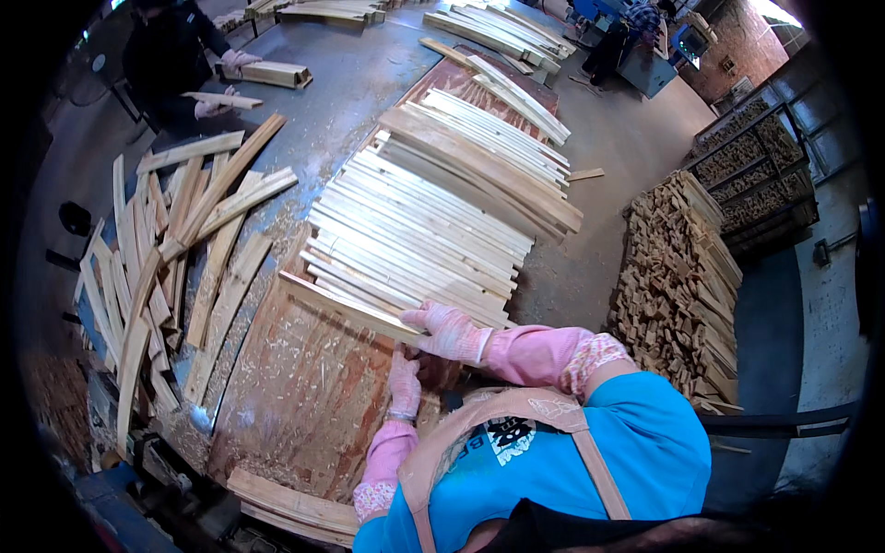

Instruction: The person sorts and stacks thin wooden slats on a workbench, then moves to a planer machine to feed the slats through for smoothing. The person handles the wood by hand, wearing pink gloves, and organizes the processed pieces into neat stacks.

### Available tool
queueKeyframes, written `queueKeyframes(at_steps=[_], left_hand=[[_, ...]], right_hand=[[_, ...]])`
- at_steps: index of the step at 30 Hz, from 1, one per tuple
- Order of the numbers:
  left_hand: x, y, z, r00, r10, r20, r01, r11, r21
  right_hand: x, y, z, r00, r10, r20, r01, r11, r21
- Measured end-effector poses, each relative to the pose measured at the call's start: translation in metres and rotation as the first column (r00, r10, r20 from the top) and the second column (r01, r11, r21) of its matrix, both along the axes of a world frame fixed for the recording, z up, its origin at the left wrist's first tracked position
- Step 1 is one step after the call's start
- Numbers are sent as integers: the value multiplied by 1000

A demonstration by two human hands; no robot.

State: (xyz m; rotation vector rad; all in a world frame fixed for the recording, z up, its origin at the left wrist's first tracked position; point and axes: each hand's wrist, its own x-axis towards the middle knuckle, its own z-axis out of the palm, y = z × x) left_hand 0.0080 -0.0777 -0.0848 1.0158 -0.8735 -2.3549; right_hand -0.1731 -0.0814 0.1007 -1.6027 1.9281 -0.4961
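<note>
My right hand [449, 331], in a pink glove, is closed on the near end of a long pale wooden slat [346, 309]. The slat lies slanted across the front of a wide, neat stack of similar slats [415, 230]. Just below the slat's near end, my left hand [403, 382], also gloved in pink, rests on the worn red-brown board [295, 396], fingers together and holding nothing that I can see. Both forearms wear pink sleeves and rise from my blue-shirted body at the bottom.
Curved wood offcuts [171, 258] lie heaped on the left of the grey bench. Another person [175, 55] in dark clothes handles wood at the far left. A block pile [678, 276] and a loaded rack [756, 166] stand right. More slats [498, 32] lie at the back.
</note>
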Motion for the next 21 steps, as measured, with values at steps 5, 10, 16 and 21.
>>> queueKeyframes(at_steps=[5,10,16,21], left_hand=[[-54,16,55,980,181,83,-157,958,-239],[-81,26,69,880,369,300,-258,901,-350],[-91,22,82,813,429,394,-317,893,-318],[-101,19,97,772,478,418,-275,845,-459]], right_hand=[[-140,-49,106,997,-59,57,61,997,-51],[-392,-119,101,890,-336,-309,167,870,-464],[-576,-160,22,797,-465,-385,417,885,-207],[-624,-171,-66,835,-479,-271,458,878,-140]])
